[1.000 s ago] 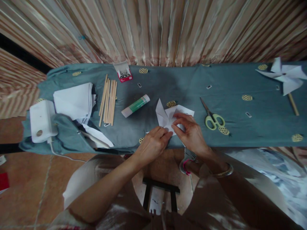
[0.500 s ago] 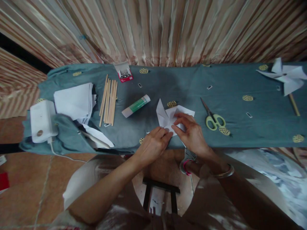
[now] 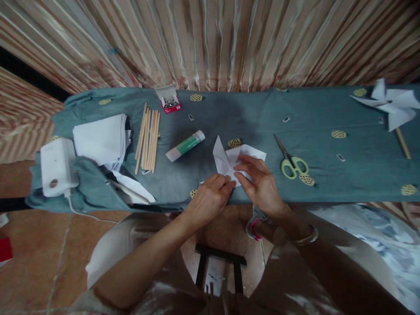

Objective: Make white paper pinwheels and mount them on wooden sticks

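Note:
A white paper pinwheel (image 3: 222,160) lies near the front edge of the cloth-covered table, with one pointed blade standing up at its left. My left hand (image 3: 211,193) is closed on the lower left part of the paper, the fingertips pressed together. From the right, my right hand (image 3: 262,186) pinches a blade by its thumb and fingers close to the pinwheel's centre. My fingers hide part of the folds. Green-handled scissors (image 3: 294,165) rest to the right of my right hand. Left of the paper is a glue stick (image 3: 185,145) with a green label.
Several wooden sticks (image 3: 151,140), a red box (image 3: 172,108) of small metal pins and a stack of white paper (image 3: 100,135) are on the left. A white device (image 3: 57,166) with a cable sits at the left end. Another pinwheel (image 3: 398,105) on a stick lies far right.
Almost nothing differs. My right fingers have shifted very slightly left at the pinwheel's centre; both hands stay on the paper.

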### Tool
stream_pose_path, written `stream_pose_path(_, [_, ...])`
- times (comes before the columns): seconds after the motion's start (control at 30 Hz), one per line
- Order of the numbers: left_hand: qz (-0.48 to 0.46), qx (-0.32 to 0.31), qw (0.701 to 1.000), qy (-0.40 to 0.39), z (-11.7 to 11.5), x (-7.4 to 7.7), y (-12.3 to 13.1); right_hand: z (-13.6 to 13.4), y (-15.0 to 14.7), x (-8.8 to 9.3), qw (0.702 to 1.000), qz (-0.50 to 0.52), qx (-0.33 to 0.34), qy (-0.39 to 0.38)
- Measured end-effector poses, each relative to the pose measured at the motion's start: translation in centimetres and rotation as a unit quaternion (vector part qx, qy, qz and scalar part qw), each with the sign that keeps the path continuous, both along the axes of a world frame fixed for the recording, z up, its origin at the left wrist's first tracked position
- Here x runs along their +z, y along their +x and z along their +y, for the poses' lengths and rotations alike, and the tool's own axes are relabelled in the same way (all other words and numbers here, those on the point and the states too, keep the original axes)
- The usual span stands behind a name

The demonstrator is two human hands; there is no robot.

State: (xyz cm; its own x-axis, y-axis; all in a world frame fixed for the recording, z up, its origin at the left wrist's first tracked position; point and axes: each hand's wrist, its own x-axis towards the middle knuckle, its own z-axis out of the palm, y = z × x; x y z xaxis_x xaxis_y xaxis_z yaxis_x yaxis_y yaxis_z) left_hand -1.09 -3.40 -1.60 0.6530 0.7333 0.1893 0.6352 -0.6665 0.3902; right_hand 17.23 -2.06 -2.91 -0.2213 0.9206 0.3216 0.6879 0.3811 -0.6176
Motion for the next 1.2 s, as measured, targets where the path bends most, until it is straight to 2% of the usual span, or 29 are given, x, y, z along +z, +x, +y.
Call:
stream_pose_path(0.23, [0.005, -0.002, 1.0, 0.0, -0.1, 0.2, 0.1, -0.9, 0.0, -0.2, 0.998, -0.06, 0.018, -0.002])
stream_pose_path(0.43, [-0.028, 0.015, 0.999, -0.015, -0.2, -0.3, 0.0, -1.9, -0.3, -1.1, 0.998, -0.062, 0.02, -0.007])
stream_pose_path(0.57, [-0.039, 0.012, 0.999, -0.005, -0.1, -0.5, 0.0, -1.8, -0.4, -1.2, 0.998, -0.056, 0.021, -0.001])
stream_pose_path(0.77, [-0.01, 0.004, 1.0, -0.003, 0.0, 0.1, 0.1, -1.3, -0.4, -1.3, 0.998, -0.062, 0.024, 0.016])
stream_pose_path(0.93, [0.003, 0.004, 1.0, 0.004, 0.2, 0.2, 0.2, -1.4, -0.2, -0.8, 0.994, -0.103, 0.023, 0.023])
stream_pose_path(1.07, [0.008, 0.0, 1.0, 0.018, 0.3, 0.2, 0.2, -1.2, 0.9, 0.0, 0.994, -0.095, 0.041, 0.032])
stream_pose_path(1.2, [0.014, -0.007, 1.0, 0.02, 0.3, 0.3, 0.1, 0.3, 2.6, 0.0, 0.993, -0.101, -0.029, 0.046])
